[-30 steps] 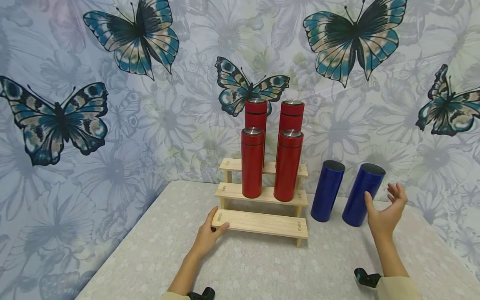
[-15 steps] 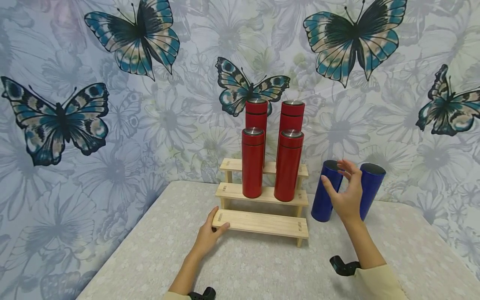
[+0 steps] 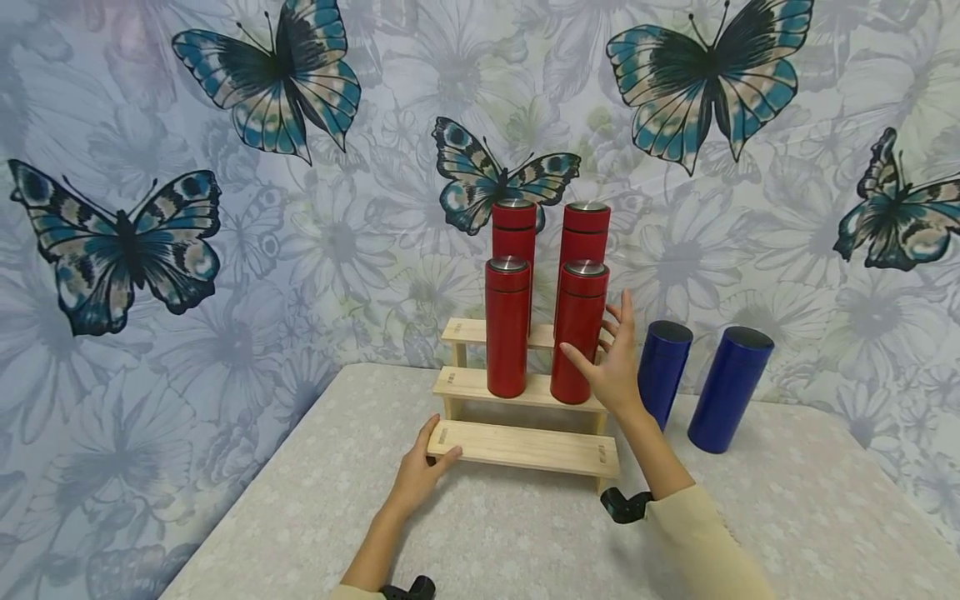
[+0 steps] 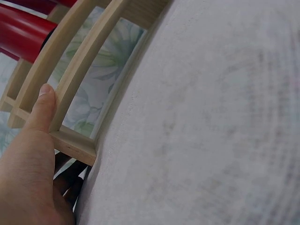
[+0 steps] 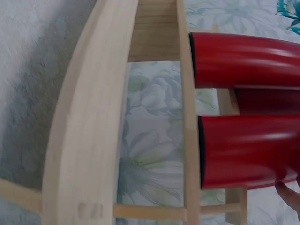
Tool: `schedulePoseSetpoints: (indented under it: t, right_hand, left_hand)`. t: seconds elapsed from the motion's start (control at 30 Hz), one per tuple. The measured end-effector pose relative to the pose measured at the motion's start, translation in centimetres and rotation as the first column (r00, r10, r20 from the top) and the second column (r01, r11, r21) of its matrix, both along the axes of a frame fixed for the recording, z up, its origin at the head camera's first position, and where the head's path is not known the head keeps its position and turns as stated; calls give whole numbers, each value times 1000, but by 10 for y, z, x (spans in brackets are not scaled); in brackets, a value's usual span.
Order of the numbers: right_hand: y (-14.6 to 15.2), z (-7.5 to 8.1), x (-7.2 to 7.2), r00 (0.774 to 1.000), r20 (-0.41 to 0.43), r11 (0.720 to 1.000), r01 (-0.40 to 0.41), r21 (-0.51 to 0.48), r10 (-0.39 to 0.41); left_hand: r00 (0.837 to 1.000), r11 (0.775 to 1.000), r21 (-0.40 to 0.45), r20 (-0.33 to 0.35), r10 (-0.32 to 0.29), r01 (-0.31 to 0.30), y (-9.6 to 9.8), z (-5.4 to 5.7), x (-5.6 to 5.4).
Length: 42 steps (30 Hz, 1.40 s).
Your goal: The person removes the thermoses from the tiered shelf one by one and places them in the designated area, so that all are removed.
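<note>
A three-step wooden display stand (image 3: 522, 447) stands on the table, and my left hand (image 3: 417, 477) grips the left end of its lowest step. In the left wrist view the thumb (image 4: 43, 105) lies along the board's edge, with the fingers curled beneath. My right hand (image 3: 617, 367) is at the front right red thermos (image 3: 576, 333), fingers spread on its far right side and thumb across its front. The thumb tip (image 5: 287, 193) overlaps that thermos in the right wrist view; firm contact cannot be told. Beside it on the middle step is another red thermos (image 3: 507, 333).
Two more red thermoses, a left one (image 3: 513, 218) and a right one (image 3: 585, 229), stand on the top step. Right of the stand, a blue thermos (image 3: 663, 367) is partly hidden by my right forearm, with a second blue thermos (image 3: 729, 392) further right. A patterned wall (image 3: 337, 250) rises behind.
My right hand has moved left, from beside the right blue thermos, past the other blue one, to the front right red thermos. The left hand keeps its hold on the stand.
</note>
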State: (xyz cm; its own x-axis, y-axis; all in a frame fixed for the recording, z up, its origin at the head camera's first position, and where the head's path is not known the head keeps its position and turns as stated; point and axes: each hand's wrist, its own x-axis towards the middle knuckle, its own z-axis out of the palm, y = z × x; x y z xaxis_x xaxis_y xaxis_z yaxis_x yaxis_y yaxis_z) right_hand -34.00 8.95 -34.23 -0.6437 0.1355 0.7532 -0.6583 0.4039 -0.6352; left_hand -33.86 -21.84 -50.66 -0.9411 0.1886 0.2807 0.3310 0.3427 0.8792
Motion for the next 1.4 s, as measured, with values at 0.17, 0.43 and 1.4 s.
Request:
schedulePoseSetpoints:
  t: [0.17, 0.43, 1.4]
  right_hand:
    - [-1, -9, -8, 999, 30, 998, 26, 53, -27]
    - [4, -15, -11, 997, 49, 995, 51, 81, -55]
    - [140, 31, 98, 882, -117, 890, 450, -74, -456]
  left_hand:
    - [1000, 1000, -3, -3, -5, 5, 3, -1, 0]
    - [1000, 1000, 6, 6, -3, 3, 7, 2, 0]
    - [1000, 1000, 4, -11, -5, 5, 4, 21, 16]
